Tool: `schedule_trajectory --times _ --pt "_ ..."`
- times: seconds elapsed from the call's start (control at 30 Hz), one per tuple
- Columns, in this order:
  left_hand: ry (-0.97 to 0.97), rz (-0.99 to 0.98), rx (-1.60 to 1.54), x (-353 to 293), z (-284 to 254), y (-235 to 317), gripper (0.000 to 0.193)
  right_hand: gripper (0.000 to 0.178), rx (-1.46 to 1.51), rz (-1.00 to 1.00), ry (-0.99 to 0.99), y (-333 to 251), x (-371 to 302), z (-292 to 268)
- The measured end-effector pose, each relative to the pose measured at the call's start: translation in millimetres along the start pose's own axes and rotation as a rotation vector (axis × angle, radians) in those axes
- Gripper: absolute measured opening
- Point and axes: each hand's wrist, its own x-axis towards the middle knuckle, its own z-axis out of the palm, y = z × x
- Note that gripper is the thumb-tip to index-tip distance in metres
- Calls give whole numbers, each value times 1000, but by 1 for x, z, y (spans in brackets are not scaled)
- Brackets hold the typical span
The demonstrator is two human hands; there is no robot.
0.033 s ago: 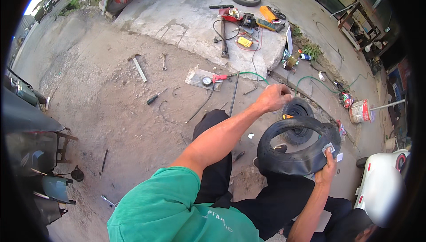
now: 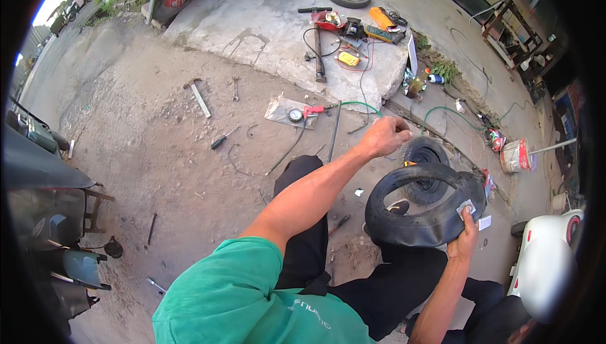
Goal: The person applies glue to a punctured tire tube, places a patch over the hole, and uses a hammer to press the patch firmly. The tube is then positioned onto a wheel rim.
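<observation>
A black rubber inner tube (image 2: 413,233) rests above my thighs, gripped at its right side by my right hand (image 2: 464,242). The thumb of that hand presses on a small pale silvery patch (image 2: 466,207) on the tube's surface. My left hand (image 2: 386,137) is held out beyond the tube's upper left edge, apart from it. Its fingers are curled with the tips together; whatever may be between them is too small to make out. Behind the tube, a wheel with a black tyre (image 2: 421,153) lies on the ground, partly hidden.
A red-handled tyre inflator (image 2: 312,111) with a gauge lies ahead on a plastic bag. A hammer (image 2: 200,99), a wrench (image 2: 235,89) and a screwdriver (image 2: 225,137) lie on the dirt. A loose tyre (image 2: 349,5) is on the concrete slab; a bucket (image 2: 514,156) stands right.
The view has shifted very slightly. My left hand's fingertips have moved a little to the left; my right hand keeps its hold on the inner tube.
</observation>
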Motion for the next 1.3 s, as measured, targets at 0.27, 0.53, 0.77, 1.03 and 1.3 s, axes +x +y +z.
schedule_trajectory --times 0.27,0.53,0.77,1.03,1.3 --pt "166 -264 -64 -35 -97 -34 45 24 150 128 -138 58 42 -4" --pt "611 -547 -247 -121 -233 -145 44 26 73 258 -154 84 46 -7" --pt "794 -929 -111 -213 -293 -347 44 37 -52 359 -86 91 53 22" --pt "731 -914 471 -217 -368 -476 53 52 -147 471 -117 120 102 30" --pt "672 -988 633 -168 -413 -549 56 47 -211 441 -16 144 135 54"
